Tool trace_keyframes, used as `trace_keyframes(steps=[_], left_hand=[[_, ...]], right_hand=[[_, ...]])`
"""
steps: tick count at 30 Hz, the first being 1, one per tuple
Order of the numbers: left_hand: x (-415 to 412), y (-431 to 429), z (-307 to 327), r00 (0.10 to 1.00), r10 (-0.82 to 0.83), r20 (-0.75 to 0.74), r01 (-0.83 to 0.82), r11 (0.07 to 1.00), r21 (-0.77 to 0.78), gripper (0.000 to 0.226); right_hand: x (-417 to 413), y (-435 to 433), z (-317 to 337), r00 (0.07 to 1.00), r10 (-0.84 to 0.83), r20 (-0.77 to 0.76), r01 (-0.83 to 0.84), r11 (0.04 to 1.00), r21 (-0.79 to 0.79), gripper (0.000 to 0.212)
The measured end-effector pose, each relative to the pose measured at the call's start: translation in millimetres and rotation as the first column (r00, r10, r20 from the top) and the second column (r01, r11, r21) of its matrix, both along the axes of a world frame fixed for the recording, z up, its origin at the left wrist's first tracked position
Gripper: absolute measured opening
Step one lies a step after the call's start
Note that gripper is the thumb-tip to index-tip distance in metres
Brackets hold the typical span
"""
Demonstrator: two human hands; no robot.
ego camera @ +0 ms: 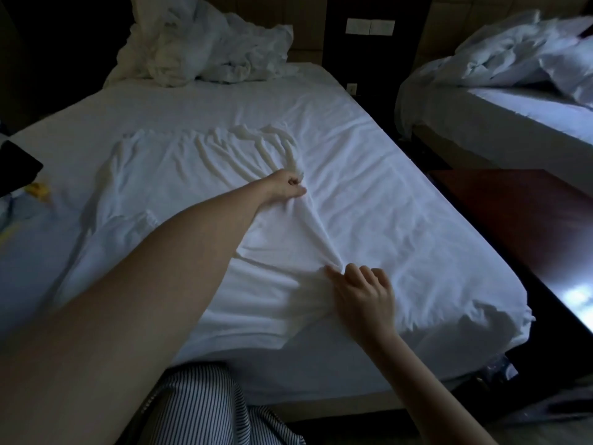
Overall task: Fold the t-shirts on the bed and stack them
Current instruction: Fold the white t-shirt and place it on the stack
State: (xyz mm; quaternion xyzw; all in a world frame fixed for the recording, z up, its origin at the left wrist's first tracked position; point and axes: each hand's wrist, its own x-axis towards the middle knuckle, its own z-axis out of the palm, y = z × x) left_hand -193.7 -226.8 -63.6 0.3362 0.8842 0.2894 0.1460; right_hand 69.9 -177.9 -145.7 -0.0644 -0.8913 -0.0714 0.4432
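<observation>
The white t-shirt lies spread across the white sheet of the bed, covering the middle and near part of the mattress. Its far edge is gathered into a row of soft ridges, and its left edge runs loose and wavy. The near part reaches toward the foot edge of the mattress.

Along the t-shirt's right edge a raised fold of cloth runs between the two hands. The left hand is at the far end of that fold with its arm stretched out over the shirt, fingers curled tight around a bunch of the fabric. The right hand is at the near end, with thumb and bent fingers nipping the cloth where the fold ends.

Right of the t-shirt the sheet is bare and lightly creased out to the mattress's right side and its rounded foot corner — the widest open stretch. Beyond the t-shirt's far edge there is another bare strip, then a heap of crumpled bedding at the head. Left of the t-shirt there is a narrower strip of sheet, with a dark object and something small and yellow at the frame's edge.

Further right of the t-shirt, past a dark gap, are a dark wooden table and a second bed with rumpled covers. Nearer than the t-shirt, below the mattress edge, striped clothing on the person shows.
</observation>
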Motion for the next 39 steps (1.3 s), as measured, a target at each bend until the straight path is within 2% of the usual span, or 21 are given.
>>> trace_keyframes(steps=[2,3,4,6,9,12,14,16,17,19,20,22,27,31,35,37,39], left_hand=[[0.9,8.9,-0.8,0.998,-0.048,0.050,0.040,0.989,0.142,0.015],[0.5,15.0,-5.8,0.997,-0.058,0.059,0.048,0.985,0.164,0.017],[0.7,20.8,-12.9,0.997,-0.059,0.058,0.048,0.985,0.165,0.019],[1.1,28.3,-26.5,1.000,-0.010,0.013,0.008,0.991,0.131,0.037],[3.1,33.9,-34.6,0.982,0.074,-0.172,-0.067,0.997,0.046,0.050],[8.4,37.2,-25.0,0.934,0.097,-0.343,-0.118,0.992,-0.042,0.043],[15.2,33.2,-20.4,0.830,0.168,-0.531,-0.202,0.979,-0.005,0.040],[30.0,21.5,-22.6,0.773,0.163,-0.613,-0.149,0.986,0.074,0.043],[38.9,13.2,-28.3,0.795,0.073,-0.602,-0.060,0.997,0.041,0.047],[56.4,-3.5,-45.9,0.824,-0.185,-0.536,0.091,0.976,-0.197,0.052],[61.9,-9.1,-53.0,0.838,-0.251,-0.485,0.105,0.946,-0.308,0.054],[66.5,-12.1,-55.0,0.878,-0.241,-0.413,0.076,0.923,-0.377,0.057],[78.1,-25.8,-44.3,0.932,-0.189,-0.310,0.055,0.917,-0.395,0.056],[96.5,-67.3,-41.4,0.936,-0.253,-0.244,0.129,0.893,-0.431,0.055],[107.1,-123.9,-30.6,0.913,-0.325,-0.248,0.232,0.911,-0.340,0.048],[104.1,-157.5,-21.0,0.935,-0.284,-0.213,0.233,0.944,-0.233,0.038],[95.1,-194.7,-12.1,0.969,-0.187,-0.159,0.169,0.978,-0.121,0.031]], right_hand=[[4.6,4.9,-0.9,1.000,0.001,0.012,0.000,1.000,-0.007,0.023],[6.6,7.4,-1.7,1.000,0.008,0.017,-0.008,1.000,-0.013,0.023],[8.4,9.3,-2.3,0.999,0.021,0.029,-0.021,1.000,-0.023,0.022],[10.5,12.5,-3.7,0.996,0.060,0.059,-0.057,0.997,-0.047,0.024],[12.2,15.0,-4.3,0.988,0.098,0.118,-0.087,0.992,-0.090,0.028],[17.5,16.6,-4.7,0.978,0.117,0.174,-0.098,0.989,-0.113,0.033],[20.8,16.7,-5.0,0.968,0.123,0.217,-0.098,0.987,-0.124,0.038],[21.1,16.3,-4.5,0.950,0.148,0.274,-0.114,0.984,-0.137,0.043],[20.8,16.0,-4.2,0.935,0.168,0.313,-0.126,0.981,-0.150,0.046],[19.4,15.6,-3.0,0.904,0.195,0.380,-0.136,0.975,-0.176,0.049],[19.5,14.9,-2.1,0.898,0.202,0.392,-0.137,0.973,-0.187,0.050],[22.9,11.7,-2.1,0.905,0.205,0.372,-0.135,0.969,-0.206,0.044],[28.5,0.9,-3.4,0.933,0.136,0.334,-0.068,0.976,-0.209,0.036],[20.0,-14.5,11.4,0.949,0.050,0.312,0.008,0.983,-0.185,0.033],[-3.6,-41.0,30.5,0.914,0.017,0.405,0.063,0.981,-0.183,0.038],[-19.9,-63.1,38.9,0.884,0.074,0.461,0.016,0.982,-0.188,0.045],[-36.8,-92.2,46.2,0.840,0.154,0.521,-0.048,0.976,-0.213,0.052]])
